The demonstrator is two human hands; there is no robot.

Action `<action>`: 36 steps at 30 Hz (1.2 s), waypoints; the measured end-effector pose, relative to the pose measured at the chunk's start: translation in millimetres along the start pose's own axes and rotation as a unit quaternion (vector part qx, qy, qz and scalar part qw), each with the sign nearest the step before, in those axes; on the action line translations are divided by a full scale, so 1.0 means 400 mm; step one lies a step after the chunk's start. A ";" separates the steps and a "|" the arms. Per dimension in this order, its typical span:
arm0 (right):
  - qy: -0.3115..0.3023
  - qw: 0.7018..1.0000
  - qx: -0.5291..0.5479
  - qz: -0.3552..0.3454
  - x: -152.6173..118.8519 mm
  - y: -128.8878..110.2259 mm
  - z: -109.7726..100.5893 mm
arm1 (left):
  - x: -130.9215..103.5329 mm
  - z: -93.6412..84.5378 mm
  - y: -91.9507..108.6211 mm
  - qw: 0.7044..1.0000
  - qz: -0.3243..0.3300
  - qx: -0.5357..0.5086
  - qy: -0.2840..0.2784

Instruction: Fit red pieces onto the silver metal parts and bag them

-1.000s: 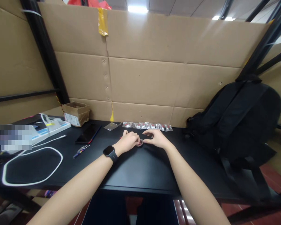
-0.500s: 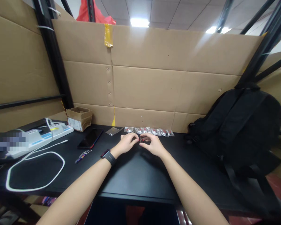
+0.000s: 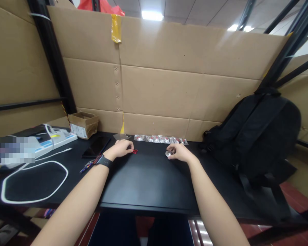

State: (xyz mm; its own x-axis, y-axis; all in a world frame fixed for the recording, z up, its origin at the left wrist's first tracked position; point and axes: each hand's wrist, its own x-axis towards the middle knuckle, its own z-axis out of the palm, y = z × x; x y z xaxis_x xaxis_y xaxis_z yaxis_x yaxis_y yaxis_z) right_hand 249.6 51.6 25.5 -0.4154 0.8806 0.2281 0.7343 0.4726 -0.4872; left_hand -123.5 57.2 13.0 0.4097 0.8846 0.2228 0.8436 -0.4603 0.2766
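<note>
My left hand (image 3: pixel 122 148) pinches a small loop of red cord (image 3: pixel 135 151) just above the black tabletop (image 3: pixel 143 184). To the right, my right hand (image 3: pixel 179 152) grips a small round shiny silver disc (image 3: pixel 168 154) by its edge, its exact kind unclear. A gap of bare tabletop separates the two hands. Behind them lies a row of small clear packets (image 3: pixel 166 139) with red and silver contents. A flat clear plastic bag (image 3: pixel 122 136) rests behind my left hand and is partly covered by it.
A dark phone (image 3: pixel 95 147), keys (image 3: pixel 86 166), a white cable (image 3: pixel 66 174), a power strip (image 3: pixel 56 140) and an open cardboard box (image 3: pixel 84 125) are on the left. A black backpack (image 3: pixel 261 133) stands at right. A cardboard wall (image 3: pixel 156 92) closes off the back.
My hands, together half a second ago, have moved apart. The left went left with the red cord; the right went right with the silver disc. The view has tilted slightly down.
</note>
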 end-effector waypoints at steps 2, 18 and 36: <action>-0.020 1.000 0.008 0.011 0.001 0.009 0.003 | -0.001 0.004 0.005 1.000 0.013 -0.016 -0.006; -0.095 0.994 0.039 0.040 0.006 0.034 0.007 | -0.003 -0.010 0.081 0.997 0.036 -0.009 -0.070; 0.144 0.974 -0.137 0.109 0.015 0.117 -0.026 | -0.017 -0.018 0.036 0.994 0.020 0.038 -0.100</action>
State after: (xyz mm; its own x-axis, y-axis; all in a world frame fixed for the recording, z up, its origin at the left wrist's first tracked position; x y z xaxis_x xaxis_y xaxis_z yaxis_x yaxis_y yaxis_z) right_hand 286.8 79.4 12.8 -0.0943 0.9161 0.3898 0.9208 0.2291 -0.3157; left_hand -116.5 44.1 22.3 0.4981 0.8662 0.0407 0.8458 -0.4956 0.1975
